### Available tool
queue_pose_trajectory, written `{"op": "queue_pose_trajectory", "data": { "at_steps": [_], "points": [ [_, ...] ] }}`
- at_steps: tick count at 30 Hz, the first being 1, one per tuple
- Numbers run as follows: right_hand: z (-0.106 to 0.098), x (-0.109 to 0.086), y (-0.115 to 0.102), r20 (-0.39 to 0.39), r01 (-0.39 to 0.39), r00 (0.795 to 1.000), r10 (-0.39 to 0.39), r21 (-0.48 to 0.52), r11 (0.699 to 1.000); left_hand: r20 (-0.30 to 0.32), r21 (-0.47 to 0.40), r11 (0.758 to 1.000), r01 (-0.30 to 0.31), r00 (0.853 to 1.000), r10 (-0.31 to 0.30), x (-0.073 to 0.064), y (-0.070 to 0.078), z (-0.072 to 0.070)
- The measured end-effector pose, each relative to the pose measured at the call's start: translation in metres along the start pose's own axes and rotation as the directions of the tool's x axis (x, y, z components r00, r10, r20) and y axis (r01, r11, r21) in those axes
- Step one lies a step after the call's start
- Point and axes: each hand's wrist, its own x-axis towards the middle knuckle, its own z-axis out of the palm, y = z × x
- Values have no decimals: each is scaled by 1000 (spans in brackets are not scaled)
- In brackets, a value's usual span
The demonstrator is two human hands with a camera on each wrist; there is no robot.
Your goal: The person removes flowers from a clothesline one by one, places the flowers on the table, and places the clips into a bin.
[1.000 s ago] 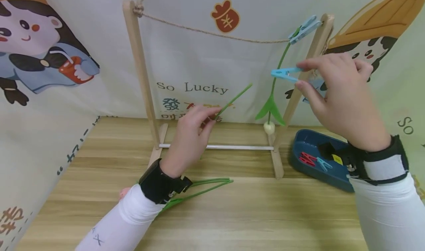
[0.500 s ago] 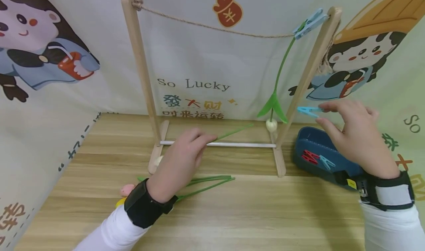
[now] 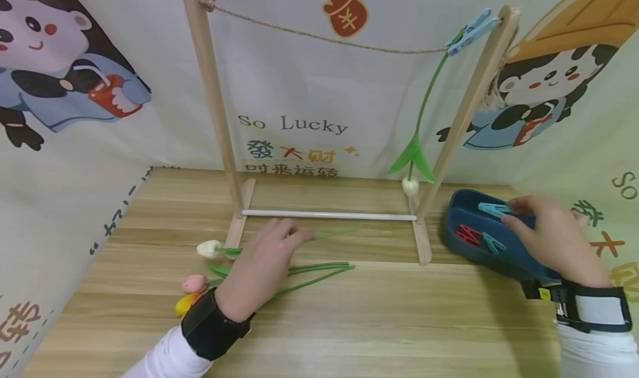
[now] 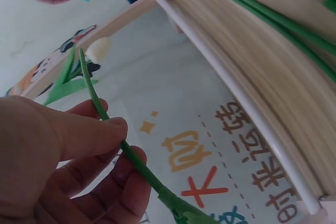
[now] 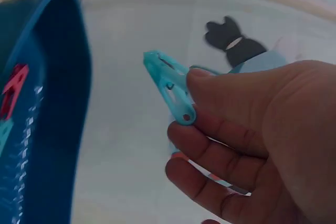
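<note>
My left hand (image 3: 264,267) is low over the table, pinching the green stem of an artificial white tulip (image 3: 207,249) between thumb and fingers. In the left wrist view the stem (image 4: 137,161) runs across the fingertips. Over the blue box, my right hand (image 3: 559,242) holds a light-blue clothespin (image 3: 486,207) between thumb and fingers; the right wrist view shows this clothespin (image 5: 168,80) too. Another white tulip (image 3: 410,186) hangs head down from the rope (image 3: 324,35), clipped by a blue clothespin (image 3: 471,31) at the right end.
Beneath my left forearm lie a pink tulip (image 3: 194,283) and a yellow tulip (image 3: 186,305), stems pointing right. A wooden frame (image 3: 214,100) with a white crossbar (image 3: 329,215) stands at the back. Red clothespins (image 3: 468,234) and a blue one (image 3: 493,243) lie in the blue box (image 3: 451,231).
Both hands have come down: the left with the white tulip to near the tabletop, the right with the clothespin from beside the hanging tulip to over the box. The view tilted slightly.
</note>
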Motion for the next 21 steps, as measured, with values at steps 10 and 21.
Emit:
{"op": "queue_pose_trajectory", "data": {
  "at_steps": [10, 21],
  "points": [
    [16, -12, 38, 182, -133, 972, 150, -103, 986, 70, 55, 998, 34, 997, -38, -21, -20, 16],
    [25, -21, 60, 262, -225, 931, 255, -140, 964, 169, 93, 990, 104, 978, -118, -32, -31, 33]
  ]
}}
